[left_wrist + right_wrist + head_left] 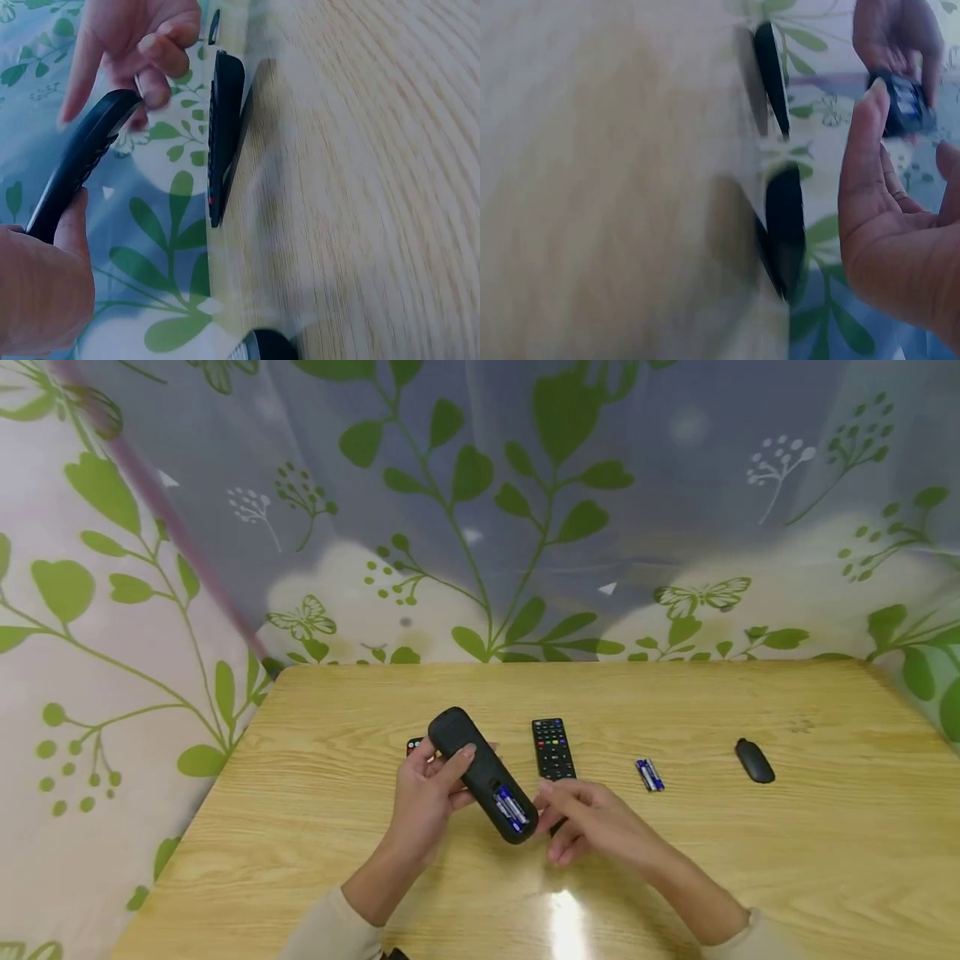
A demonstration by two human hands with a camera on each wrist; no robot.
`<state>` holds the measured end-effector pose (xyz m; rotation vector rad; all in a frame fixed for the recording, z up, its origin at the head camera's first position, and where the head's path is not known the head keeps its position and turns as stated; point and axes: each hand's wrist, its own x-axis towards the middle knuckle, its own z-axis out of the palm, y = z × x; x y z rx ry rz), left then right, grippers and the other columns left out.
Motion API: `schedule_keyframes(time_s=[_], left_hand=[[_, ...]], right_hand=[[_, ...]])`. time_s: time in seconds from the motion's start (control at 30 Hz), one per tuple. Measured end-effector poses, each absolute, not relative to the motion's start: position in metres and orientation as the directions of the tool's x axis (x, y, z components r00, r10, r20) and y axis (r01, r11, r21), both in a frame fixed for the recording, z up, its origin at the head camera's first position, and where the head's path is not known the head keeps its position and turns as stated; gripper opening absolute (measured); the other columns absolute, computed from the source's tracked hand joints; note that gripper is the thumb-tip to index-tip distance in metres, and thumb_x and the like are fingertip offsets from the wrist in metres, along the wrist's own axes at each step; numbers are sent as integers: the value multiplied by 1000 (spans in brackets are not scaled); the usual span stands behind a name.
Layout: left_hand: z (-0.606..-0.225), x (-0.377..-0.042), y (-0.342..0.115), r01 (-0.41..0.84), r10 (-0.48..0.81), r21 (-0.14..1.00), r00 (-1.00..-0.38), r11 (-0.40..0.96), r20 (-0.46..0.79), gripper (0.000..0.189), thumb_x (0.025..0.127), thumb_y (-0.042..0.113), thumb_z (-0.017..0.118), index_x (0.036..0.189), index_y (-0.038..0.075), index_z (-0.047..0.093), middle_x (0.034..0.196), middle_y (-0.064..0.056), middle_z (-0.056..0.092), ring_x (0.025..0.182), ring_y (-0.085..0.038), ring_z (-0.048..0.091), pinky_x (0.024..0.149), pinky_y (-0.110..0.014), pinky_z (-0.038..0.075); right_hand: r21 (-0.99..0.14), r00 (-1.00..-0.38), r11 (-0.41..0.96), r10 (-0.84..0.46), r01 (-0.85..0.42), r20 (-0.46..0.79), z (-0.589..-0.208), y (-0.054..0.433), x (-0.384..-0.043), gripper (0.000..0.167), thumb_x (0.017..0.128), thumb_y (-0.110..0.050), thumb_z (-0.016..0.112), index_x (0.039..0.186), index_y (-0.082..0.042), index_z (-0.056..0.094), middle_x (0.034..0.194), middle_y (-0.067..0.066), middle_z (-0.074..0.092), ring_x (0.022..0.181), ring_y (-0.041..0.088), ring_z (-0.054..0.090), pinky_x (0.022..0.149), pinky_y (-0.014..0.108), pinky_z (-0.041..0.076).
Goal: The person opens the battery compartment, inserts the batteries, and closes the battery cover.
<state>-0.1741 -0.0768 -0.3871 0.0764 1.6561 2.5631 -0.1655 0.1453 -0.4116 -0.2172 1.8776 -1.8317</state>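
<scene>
My left hand (426, 806) grips a black remote control (480, 760), its back turned up and tilted, thumb lying across the back. The battery compartment at the lower end is uncovered, with blue-and-silver batteries (511, 808) inside. At that end is my right hand (600, 822), its fingers loosely bent and spread, with nothing seen held between them. Whether a fingertip touches the remote I cannot tell. In the right wrist view, the thumb (866, 157) extends toward the remote's end (900, 105).
A second remote (553, 749) lies buttons up, partly behind my right hand. Another remote (413, 744) shows just behind my left hand. To the right lie loose blue-and-silver batteries (650, 774) and a small black cover-like piece with a tab (755, 762). Leaf-patterned cloth (495, 527) borders the wooden table (337, 693).
</scene>
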Motion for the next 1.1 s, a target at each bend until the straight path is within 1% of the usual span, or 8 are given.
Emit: schedule_keyframes(time_s=[0.23,0.4,0.53,0.63,0.8,0.93,1.03,1.1], left_hand=[[-387,-178,-81,-45,59,898,-998,-439,-22,34,94,-1,55,128,-3,49,109,-28,63,94,-31,67,75,-40,57],[-385,-181,-82,-30,58,895,-998,-445,-4,36,94,0,57,129,-2,50,111,-30,62,94,-31,67,76,-39,56],[-384,-182,-83,-28,58,897,-998,-441,-2,36,94,-1,56,129,-2,50,114,-33,59,92,-29,68,73,-36,57],[-383,-181,-83,-34,51,901,-999,-433,-13,35,94,-1,56,128,-2,50,114,-33,59,92,-29,68,72,-35,58],[-383,-181,-86,-33,45,903,-999,-429,-16,35,94,-1,55,128,-4,49,111,-29,63,94,-31,67,75,-39,57],[-384,-182,-87,-32,39,902,-999,-431,-17,33,94,-2,55,127,-4,50,109,-27,64,93,-33,67,75,-41,56],[-385,-182,-88,-38,43,902,-999,-430,-21,33,94,-1,55,127,-4,50,108,-27,65,92,-33,67,75,-41,56],[-385,-182,-89,-40,46,903,-999,-428,-23,33,94,-1,56,126,-4,50,107,-26,65,92,-33,68,75,-41,56]], right_hand=[[-971,-912,212,-365,115,-188,-389,228,-178,52,101,-38,45,121,10,49,101,21,61,76,26,64,67,41,57],[-957,-952,285,-273,58,-139,-384,283,-186,45,102,-36,44,121,4,51,104,15,61,83,28,63,69,41,57],[-912,-986,410,-157,-19,-50,-388,317,-193,41,102,-36,44,121,0,53,103,4,63,85,18,63,69,35,57],[-818,-996,571,-87,-67,21,-394,337,-195,42,102,-35,45,125,0,52,110,7,61,86,10,61,67,30,57],[-640,-997,765,-57,-71,43,-407,355,-200,48,101,-36,46,128,4,49,122,26,49,96,29,57,60,35,52],[-523,-997,851,-72,-40,-41,-418,358,-206,63,99,-43,47,133,10,41,125,39,38,105,51,44,67,53,49],[-438,-990,899,-70,-8,-124,-424,359,-208,77,96,-52,47,137,12,35,123,43,38,112,57,32,71,62,44],[-401,-986,916,-65,0,-151,-427,359,-209,81,95,-56,47,137,12,35,118,41,44,113,56,32,70,61,44]])
